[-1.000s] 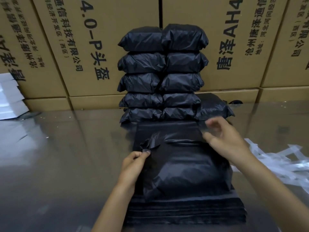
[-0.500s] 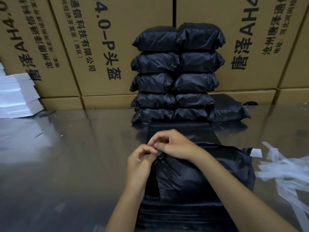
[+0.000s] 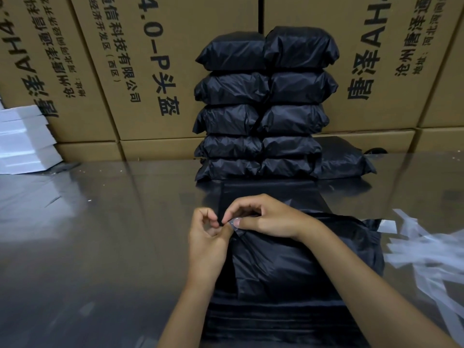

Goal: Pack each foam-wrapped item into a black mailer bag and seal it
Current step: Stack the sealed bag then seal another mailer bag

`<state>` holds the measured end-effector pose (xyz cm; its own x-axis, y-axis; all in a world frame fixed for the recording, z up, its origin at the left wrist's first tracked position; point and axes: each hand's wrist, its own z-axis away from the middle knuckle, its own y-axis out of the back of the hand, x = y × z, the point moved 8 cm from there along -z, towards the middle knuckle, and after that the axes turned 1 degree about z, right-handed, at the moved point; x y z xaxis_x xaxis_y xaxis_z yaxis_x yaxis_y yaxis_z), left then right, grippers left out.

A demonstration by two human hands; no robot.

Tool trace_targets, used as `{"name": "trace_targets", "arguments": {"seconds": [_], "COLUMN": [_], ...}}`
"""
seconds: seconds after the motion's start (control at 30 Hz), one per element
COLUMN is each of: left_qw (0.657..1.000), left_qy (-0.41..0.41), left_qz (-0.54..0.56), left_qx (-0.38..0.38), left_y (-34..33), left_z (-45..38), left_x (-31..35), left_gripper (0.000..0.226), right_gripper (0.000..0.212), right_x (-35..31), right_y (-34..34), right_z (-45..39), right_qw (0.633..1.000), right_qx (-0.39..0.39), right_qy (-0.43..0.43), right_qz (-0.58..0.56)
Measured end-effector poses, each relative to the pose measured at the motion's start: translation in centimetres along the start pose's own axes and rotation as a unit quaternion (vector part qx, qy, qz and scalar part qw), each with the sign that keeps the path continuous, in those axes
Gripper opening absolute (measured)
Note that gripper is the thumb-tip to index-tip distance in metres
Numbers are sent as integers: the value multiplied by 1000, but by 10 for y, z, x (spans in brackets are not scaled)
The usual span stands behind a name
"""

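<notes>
A filled black mailer bag lies in front of me on a pile of flat empty mailers. Its open flap stretches away from me over the table. My left hand pinches the flap's left corner. My right hand reaches across and pinches the end of the clear adhesive strip at that same corner. Thumbs and fingertips of both hands meet there. The wrapped item is hidden inside the bag.
Sealed black parcels are stacked in two columns at the back, one more beside them on the right. Cardboard boxes wall off the rear. White foam-wrapped pieces sit far left. Peeled clear strips litter the reflective table at right.
A second ago my hands were apart, the right at the bag's far right corner. The right hand crossed to the left corner and now pinches the strip end beside the left hand.
</notes>
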<state>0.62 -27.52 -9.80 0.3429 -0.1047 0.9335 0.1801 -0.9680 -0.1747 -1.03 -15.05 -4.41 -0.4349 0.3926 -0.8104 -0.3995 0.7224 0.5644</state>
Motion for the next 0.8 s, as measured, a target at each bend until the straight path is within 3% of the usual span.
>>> {"name": "trace_targets", "arguments": {"seconds": [0.33, 0.6, 0.8], "left_qw": [1000, 999, 998], "left_qy": [5, -7, -15], "left_qz": [1, -14, -52], "left_qx": [-12, -28, -27], "left_y": [-1, -2, -3], "left_z": [1, -4, -5], "left_x": [-1, 0, 3], "left_gripper": [28, 28, 33], "right_gripper": [7, 8, 16], "right_x": [3, 21, 27], "right_y": [4, 29, 42], "right_z": [0, -2, -8], "right_qw": [999, 971, 960], "right_qx": [44, 194, 246], "right_qy": [13, -59, -100], "right_qz": [-24, -127, -93]}}
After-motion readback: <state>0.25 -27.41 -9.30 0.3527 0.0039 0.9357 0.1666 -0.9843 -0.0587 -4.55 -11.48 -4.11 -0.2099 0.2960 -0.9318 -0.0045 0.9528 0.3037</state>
